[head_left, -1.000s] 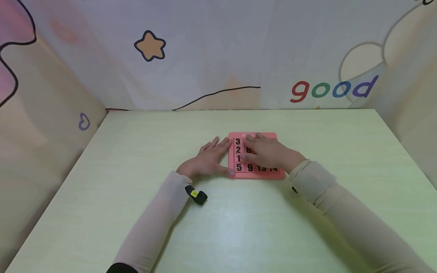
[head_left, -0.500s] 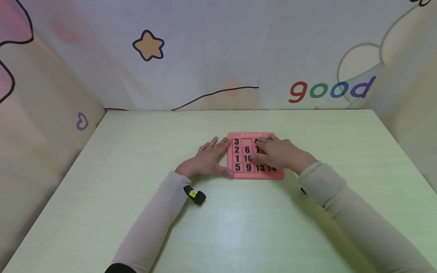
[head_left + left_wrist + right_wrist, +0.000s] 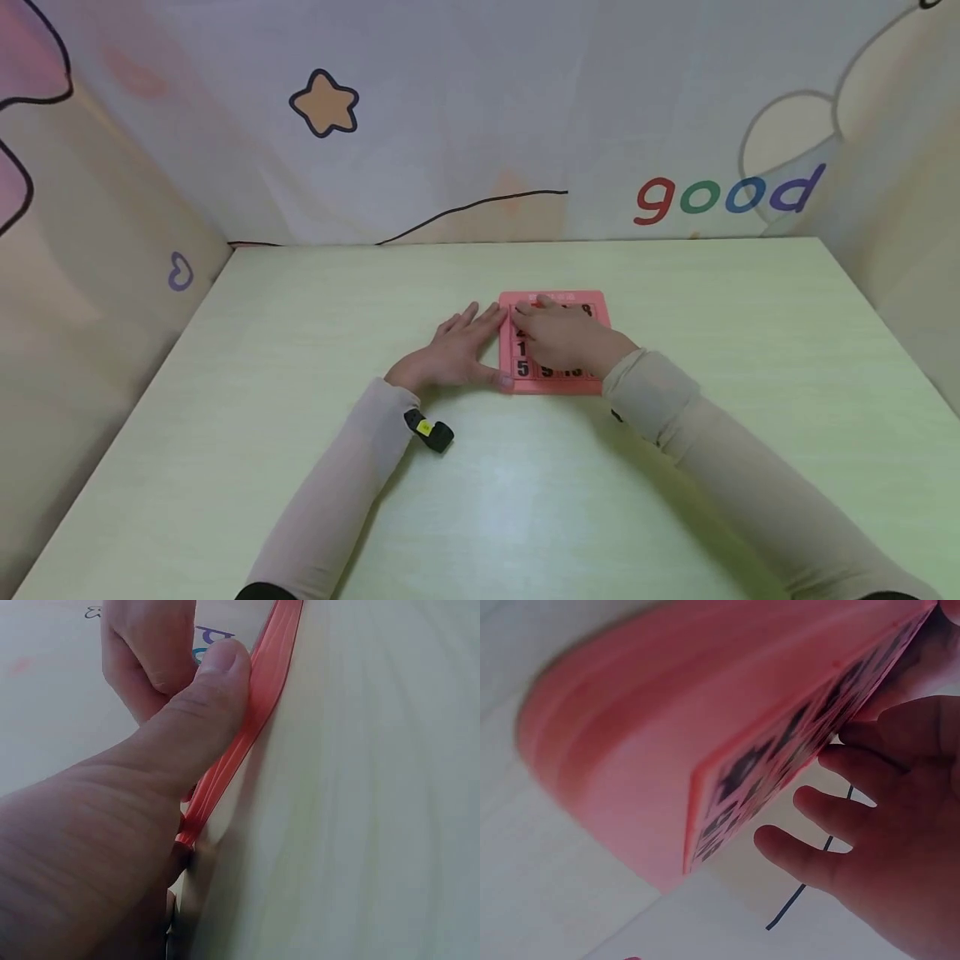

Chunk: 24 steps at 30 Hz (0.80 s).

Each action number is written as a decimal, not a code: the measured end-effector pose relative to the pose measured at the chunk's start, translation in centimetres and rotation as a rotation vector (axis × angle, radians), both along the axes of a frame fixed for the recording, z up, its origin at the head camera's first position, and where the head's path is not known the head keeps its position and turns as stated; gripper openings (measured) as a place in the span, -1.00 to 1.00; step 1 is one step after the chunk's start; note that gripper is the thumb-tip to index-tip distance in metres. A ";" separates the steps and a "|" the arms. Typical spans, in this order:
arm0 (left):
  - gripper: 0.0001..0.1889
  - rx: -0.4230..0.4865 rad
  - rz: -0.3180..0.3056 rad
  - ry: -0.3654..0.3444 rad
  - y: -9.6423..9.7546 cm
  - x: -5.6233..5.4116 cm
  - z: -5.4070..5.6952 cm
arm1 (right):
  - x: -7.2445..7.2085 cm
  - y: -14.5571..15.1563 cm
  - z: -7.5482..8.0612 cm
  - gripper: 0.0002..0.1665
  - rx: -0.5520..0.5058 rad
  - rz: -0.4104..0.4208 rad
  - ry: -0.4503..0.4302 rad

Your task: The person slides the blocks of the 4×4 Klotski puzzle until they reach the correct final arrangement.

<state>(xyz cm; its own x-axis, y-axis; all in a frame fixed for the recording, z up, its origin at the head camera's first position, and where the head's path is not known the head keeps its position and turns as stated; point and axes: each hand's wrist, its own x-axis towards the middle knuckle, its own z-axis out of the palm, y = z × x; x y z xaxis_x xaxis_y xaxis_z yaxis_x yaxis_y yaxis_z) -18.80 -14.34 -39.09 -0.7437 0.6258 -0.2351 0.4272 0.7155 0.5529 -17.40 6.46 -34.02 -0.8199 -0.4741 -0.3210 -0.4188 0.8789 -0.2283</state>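
Note:
A pink sliding number puzzle (image 3: pixel 558 387) lies flat on the table, with black numbers on its square tiles. My left hand (image 3: pixel 450 354) spreads along its left side, fingers straight at the edge and thumb by the near left corner. In the left wrist view, the thumb (image 3: pixel 214 682) rests against the pink rim (image 3: pixel 266 690). Over the tiles, my right hand (image 3: pixel 566 335) touches the upper left part with its fingertips and covers much of the middle. The right wrist view shows its outer fingers (image 3: pixel 802 859) held out above the numbered face.
The pale green table (image 3: pixel 480 500) reaches to a printed backdrop (image 3: pixel 480 108) behind and at both sides. A black strap device (image 3: pixel 429 429) with a yellow mark sits on my left wrist.
My right hand first shifted right, baring a gap in the top row beside the 3, then moved back left over the upper left tiles. My left hand has stayed at the puzzle's edge.

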 end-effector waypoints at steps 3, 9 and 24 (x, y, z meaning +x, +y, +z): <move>0.23 0.006 0.004 0.000 0.0 0.1 -0.1 | 0.0 0.7 -0.1 -0.34 0.016 -0.003 0.012; 0.24 0.017 0.002 0.009 -0.1 0.1 -0.2 | 0.1 3.0 -0.1 -0.37 0.048 -0.060 0.047; 0.22 0.005 -0.003 -0.007 -0.1 -0.1 -0.2 | 2.3 0.8 -0.3 -0.39 -0.009 0.097 0.067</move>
